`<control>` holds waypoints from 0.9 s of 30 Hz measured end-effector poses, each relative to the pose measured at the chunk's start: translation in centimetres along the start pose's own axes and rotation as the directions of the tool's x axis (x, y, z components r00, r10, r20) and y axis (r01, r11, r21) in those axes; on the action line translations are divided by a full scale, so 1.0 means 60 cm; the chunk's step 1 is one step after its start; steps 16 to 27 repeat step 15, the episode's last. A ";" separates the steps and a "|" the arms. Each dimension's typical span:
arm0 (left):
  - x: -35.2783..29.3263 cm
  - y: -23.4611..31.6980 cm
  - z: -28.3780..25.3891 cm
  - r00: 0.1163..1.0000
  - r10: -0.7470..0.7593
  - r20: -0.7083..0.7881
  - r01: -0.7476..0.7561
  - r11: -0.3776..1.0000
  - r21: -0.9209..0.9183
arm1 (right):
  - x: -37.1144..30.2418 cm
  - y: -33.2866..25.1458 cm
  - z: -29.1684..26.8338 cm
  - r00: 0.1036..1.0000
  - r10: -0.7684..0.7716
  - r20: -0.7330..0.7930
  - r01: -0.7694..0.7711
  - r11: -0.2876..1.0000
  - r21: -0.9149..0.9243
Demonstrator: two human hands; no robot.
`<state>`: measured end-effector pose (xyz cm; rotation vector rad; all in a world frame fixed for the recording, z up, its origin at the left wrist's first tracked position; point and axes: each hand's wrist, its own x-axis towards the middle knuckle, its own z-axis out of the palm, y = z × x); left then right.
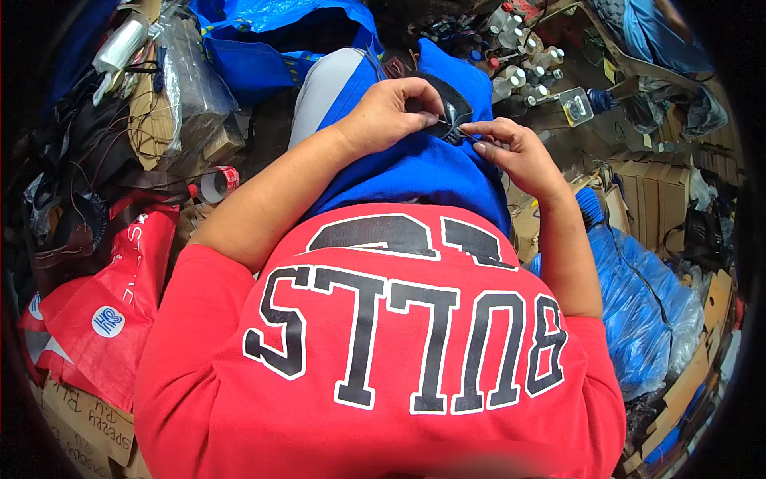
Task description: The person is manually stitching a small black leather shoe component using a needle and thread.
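Observation:
A glossy black leather shoe point(455, 102) rests on my blue-clad lap. My left hand point(391, 112) comes over it from the left, its thumb and forefinger closed in a pinch at the shoe's near edge. To the right, my right hand point(517, 152) has its thumb and fingertips pinched together just off the shoe. A thin thread point(464, 126) runs between the shoe and those right fingertips. Whether a needle is there is too small to tell. Part of the shoe is hidden behind the left fingers.
A blue bag point(279, 48) lies ahead. Several plastic bottles point(515, 76) crowd the far right, by a clear container point(576, 106). Cardboard boxes point(650, 195) and a blue plastic-wrapped bundle point(630, 295) are on the right. A red bag point(112, 303) and another bottle point(215, 185) lie left.

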<state>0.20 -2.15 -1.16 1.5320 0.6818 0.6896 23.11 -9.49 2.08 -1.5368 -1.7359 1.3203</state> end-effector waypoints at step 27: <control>0.022 -0.023 0.011 0.969 -0.207 0.134 0.190 0.973 0.131 | 0.030 -0.009 0.001 0.983 0.178 0.035 -0.181 0.973 0.144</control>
